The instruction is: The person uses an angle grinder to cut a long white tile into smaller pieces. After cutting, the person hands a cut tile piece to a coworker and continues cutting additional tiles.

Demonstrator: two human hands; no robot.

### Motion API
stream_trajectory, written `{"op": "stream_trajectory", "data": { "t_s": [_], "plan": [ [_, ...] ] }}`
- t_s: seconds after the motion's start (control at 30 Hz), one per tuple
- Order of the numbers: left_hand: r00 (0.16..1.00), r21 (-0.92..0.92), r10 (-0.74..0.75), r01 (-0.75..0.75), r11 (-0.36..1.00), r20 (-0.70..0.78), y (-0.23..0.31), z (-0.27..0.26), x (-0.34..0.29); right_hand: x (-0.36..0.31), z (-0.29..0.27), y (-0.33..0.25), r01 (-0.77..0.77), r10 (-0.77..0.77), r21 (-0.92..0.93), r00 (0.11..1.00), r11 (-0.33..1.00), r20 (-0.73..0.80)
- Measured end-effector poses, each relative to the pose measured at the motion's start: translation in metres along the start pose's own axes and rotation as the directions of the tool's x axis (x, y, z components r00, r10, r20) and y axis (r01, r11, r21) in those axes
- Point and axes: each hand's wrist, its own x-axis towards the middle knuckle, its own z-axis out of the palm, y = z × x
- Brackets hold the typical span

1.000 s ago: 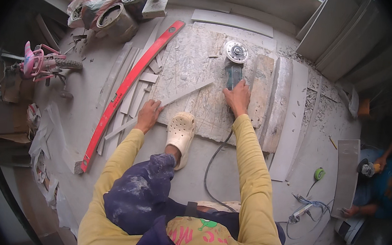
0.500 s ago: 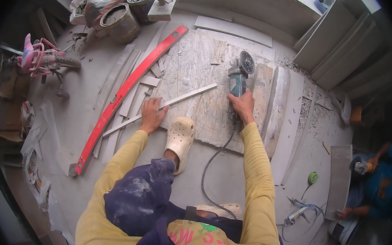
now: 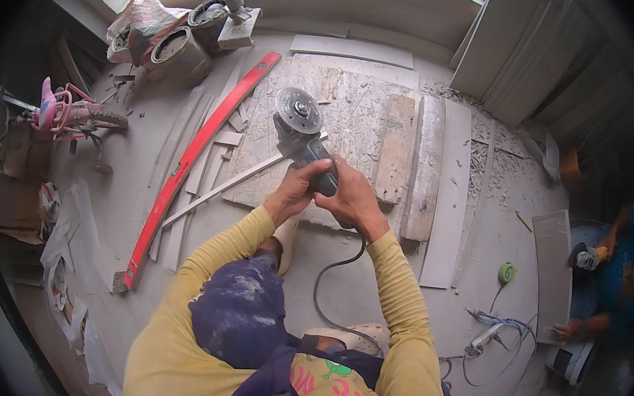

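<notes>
Both hands hold an angle grinder up in front of me, its toothed cutting disc turned upward. My left hand wraps the side of the grinder's body; my right hand grips its rear end, where the black cord comes out. Beneath the tool, a narrow pale strip lies slantwise across a dusty, worn board. The strip's far end pokes out beside the grinder, and part of it is hidden. My cream clog is by the board's near edge.
A long red spirit level and offcuts lie left. Wooden planks and a grey panel strip lie right. Buckets and a pink bicycle stand farther left. A co-worker holds a power tool beside a panel.
My left hand has left the pale strip and taken hold of the grinder. My right hand has lifted the grinder off the board and brought it left and nearer.
</notes>
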Motion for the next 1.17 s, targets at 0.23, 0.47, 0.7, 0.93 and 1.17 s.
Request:
{"op": "stream_trajectory", "data": {
  "t_s": [0.23,0.47,0.7,0.93,1.17],
  "plan": [
    [0.913,0.096,0.354,-0.341,0.935,-0.203,0.015,0.009,0.012,-0.004,0.049,-0.020,-0.078,-0.139,-0.450,0.892,0.890,-0.430],
    [0.894,0.070,0.404,-0.399,0.914,-0.193,0.051,0.037,-0.008,0.009,0.040,-0.048,-0.109,-0.056,-0.307,0.874,0.945,-0.483],
    [0.919,0.083,0.360,-0.351,0.933,-0.163,0.017,0.026,0.009,0.000,0.058,-0.026,-0.280,0.166,-0.263,0.908,0.923,-0.385],
    [0.935,0.558,0.343,-0.332,0.761,0.089,-0.022,-0.061,0.008,-0.028,0.078,-0.017,-0.471,0.448,-0.080,0.870,0.878,-0.207],
    [0.922,0.942,0.383,0.081,-0.326,0.053,0.048,-0.256,-0.011,-0.037,0.073,-0.022,-0.537,0.583,0.228,0.765,0.812,-0.275]
  ]
}}
